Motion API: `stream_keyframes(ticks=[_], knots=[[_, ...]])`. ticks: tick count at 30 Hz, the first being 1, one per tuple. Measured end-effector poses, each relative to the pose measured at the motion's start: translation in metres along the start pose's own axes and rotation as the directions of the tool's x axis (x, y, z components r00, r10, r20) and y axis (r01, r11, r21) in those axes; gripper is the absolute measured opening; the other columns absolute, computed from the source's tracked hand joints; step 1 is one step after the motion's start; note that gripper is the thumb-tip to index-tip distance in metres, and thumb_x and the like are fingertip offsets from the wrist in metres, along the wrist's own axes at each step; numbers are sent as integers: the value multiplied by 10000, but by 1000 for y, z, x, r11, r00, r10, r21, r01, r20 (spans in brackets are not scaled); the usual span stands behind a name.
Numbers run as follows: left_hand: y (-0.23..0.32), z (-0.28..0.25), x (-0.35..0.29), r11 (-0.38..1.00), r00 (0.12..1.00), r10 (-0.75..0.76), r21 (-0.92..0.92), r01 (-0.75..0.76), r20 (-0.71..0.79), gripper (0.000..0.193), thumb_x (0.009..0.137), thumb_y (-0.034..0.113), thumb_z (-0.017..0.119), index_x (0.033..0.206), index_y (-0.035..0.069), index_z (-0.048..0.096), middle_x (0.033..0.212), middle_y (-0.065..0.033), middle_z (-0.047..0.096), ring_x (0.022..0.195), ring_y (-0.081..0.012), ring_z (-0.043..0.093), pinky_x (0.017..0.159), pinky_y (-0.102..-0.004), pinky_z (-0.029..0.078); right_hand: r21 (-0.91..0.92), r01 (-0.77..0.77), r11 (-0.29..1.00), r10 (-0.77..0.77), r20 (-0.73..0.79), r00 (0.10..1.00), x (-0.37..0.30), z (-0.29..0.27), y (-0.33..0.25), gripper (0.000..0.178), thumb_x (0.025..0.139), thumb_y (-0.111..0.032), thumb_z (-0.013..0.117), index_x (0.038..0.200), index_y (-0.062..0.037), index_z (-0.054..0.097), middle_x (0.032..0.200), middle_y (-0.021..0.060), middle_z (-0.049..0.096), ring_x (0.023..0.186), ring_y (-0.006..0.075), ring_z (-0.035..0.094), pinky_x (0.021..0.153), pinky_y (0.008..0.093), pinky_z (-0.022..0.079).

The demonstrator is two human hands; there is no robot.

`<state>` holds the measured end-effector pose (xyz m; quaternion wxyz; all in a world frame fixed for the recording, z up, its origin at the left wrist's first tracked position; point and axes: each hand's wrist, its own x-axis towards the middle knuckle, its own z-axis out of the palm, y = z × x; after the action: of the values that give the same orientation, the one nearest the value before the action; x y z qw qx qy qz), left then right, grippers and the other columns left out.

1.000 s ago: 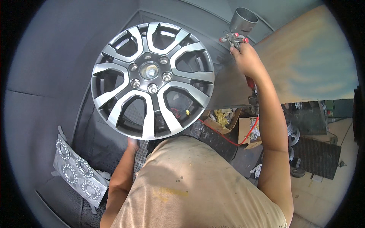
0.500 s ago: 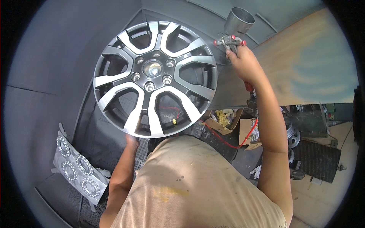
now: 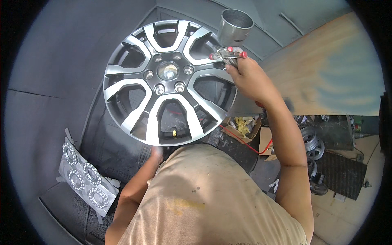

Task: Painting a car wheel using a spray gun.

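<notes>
A two-tone alloy wheel rim (image 3: 168, 102), black with bright silver spoke faces, is raised in front of my body. A small yellow-capped valve (image 3: 174, 133) shows through its near opening. My left hand (image 3: 157, 152) is at the wheel's near lower edge, its fingers hidden behind the rim. Closed round a spray gun (image 3: 230, 55) with red knobs is my right hand (image 3: 250, 79), at the wheel's upper right. The gun's metal cup (image 3: 236, 27) stands on top and overlaps the wheel's edge in view.
At left, a silver sheet (image 3: 87, 175) carries several ring-shaped parts. A paint-smeared board (image 3: 322, 69) stands at right. Below it are a cardboard box (image 3: 243, 130) with yellow scraps, a red hose (image 3: 241, 141) and more wheels (image 3: 313, 143) on the floor.
The wheel has turned clockwise and shifted slightly right. My right hand has brought the spray gun left, over the wheel's edge. My left hand has slid right along the near rim.
</notes>
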<state>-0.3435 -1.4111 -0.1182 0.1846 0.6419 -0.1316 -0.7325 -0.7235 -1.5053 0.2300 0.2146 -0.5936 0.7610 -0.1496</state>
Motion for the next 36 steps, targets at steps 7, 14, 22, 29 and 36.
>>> stream_keyframes(ticks=[7, 14, 22, 29, 36], knots=[[-16, -2, 12, 997, 996, 79, 25, -78, -45, 502, 985, 368, 439, 1359, 34, 457, 1298, -112, 534, 1178, -239, 509, 1018, -403, 401, -74, 52, 996, -57, -64, 996, 25, 6, -3, 284, 917, -169, 560, 831, 99, 595, 834, 310, 610, 828, 461, 607, 759, 497, 473], [-24, -26, 30, 987, 984, 157, 44, -153, -84, 497, 988, 357, 440, 1360, 27, 453, 1293, -108, 534, 1166, -234, 512, 1012, -395, 405, -112, -36, 993, 19, -151, 988, 40, -6, 10, 287, 917, -185, 550, 876, 95, 600, 910, 316, 618, 891, 464, 605, 798, 501, 473], [1, -38, 29, 988, 989, 148, 37, -147, -26, 485, 951, 230, 520, 1383, 33, 423, 1287, -92, 542, 1149, -215, 528, 1006, -371, 419, -118, -141, 983, 117, -187, 975, 36, -17, 46, 296, 915, -197, 545, 954, 92, 593, 984, 318, 616, 961, 470, 591, 843, 504, 462], [15, -70, 65, 989, 989, 146, -18, -146, -2, 459, 959, 279, 513, 1353, 51, 451, 1229, -90, 576, 1120, -221, 556, 986, -385, 438, -80, -208, 975, 188, -206, 960, 29, -18, 66, 287, 921, -190, 535, 960, 88, 592, 982, 312, 618, 971, 470, 586, 848, 500, 460], [39, -103, 103, 955, 965, 239, -207, -213, 108, 487, 995, 392, 416, 1329, 41, 459, 1204, -109, 607, 1053, -239, 636, 877, -373, 537, -95, -177, 980, 154, -212, 965, 43, -10, 69, 294, 927, -206, 542, 951, 85, 578, 940, 295, 620, 925, 453, 595, 823, 480, 461]])
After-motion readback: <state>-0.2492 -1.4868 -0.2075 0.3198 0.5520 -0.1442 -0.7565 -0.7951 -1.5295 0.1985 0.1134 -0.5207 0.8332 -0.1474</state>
